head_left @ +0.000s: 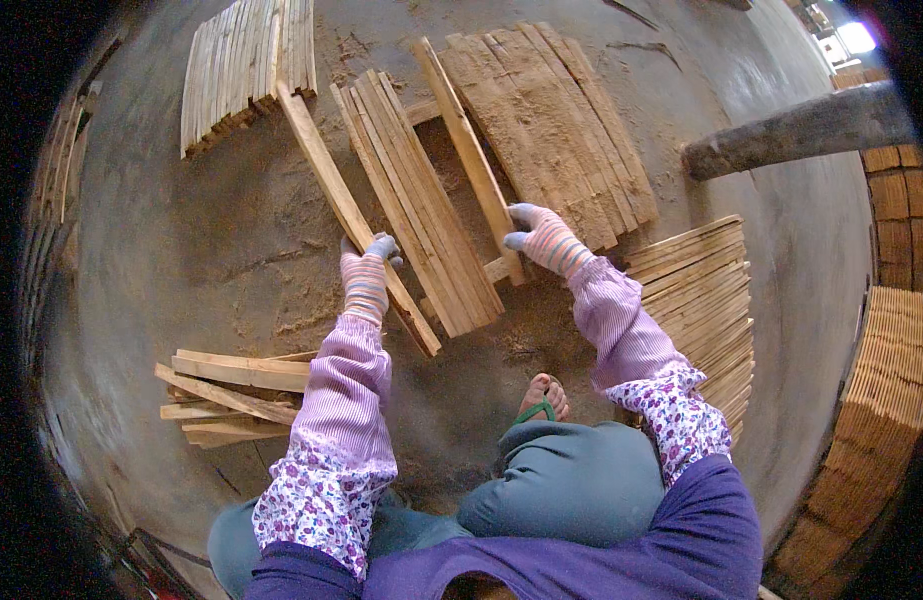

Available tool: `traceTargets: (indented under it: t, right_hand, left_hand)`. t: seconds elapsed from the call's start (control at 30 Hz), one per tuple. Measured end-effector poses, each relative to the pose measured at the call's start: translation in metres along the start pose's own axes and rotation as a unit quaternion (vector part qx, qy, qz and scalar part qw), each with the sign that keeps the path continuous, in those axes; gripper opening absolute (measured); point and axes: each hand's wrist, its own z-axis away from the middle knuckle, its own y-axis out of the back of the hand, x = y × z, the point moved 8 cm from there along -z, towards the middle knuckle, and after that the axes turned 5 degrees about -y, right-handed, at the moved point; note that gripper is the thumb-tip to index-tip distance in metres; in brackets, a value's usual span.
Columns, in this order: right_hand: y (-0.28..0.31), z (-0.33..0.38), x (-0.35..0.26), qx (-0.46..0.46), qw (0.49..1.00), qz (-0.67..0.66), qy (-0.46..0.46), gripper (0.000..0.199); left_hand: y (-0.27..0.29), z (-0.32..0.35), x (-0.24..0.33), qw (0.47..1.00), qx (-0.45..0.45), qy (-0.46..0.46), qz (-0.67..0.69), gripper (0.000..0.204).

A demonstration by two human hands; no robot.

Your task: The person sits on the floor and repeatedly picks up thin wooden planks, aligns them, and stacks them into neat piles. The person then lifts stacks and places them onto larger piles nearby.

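Left slat (341,202) and right slat (468,150) reach our two gloved hands, with a narrow stack of slats (418,200) between them.

Our left hand (365,272) has its fingers wrapped across the left slat, thumb on its left side and fingertips on its right; the slat's near end juts past them. Our right hand (553,243) sets its fingers against the right side of the right slat, close to its near end; we cannot tell whether they close on it. Just right of that slat lies a wide stack of boards (546,130).
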Motion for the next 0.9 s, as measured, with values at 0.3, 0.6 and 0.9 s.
traceTargets:
  t: [0.3,0.6,0.9]
  right_hand:
    - [-0.086,0.023,-0.096,-0.12,0.984,-0.03,0.132,0.042]
    - [0.042,-0.05,0.031,0.156,0.923,0.328,-0.127,0.041]
    - [0.026,-0.033,0.033,-0.03,0.975,-0.18,-0.123,0.037]
  left_hand:
    - [-0.014,-0.005,0.069,0.988,-0.025,-0.147,-0.035,0.042]
    - [0.008,-0.008,0.042,0.995,-0.048,-0.032,0.086,0.027]
    - [0.032,-0.037,0.006,0.997,-0.034,-0.052,-0.055,0.04]
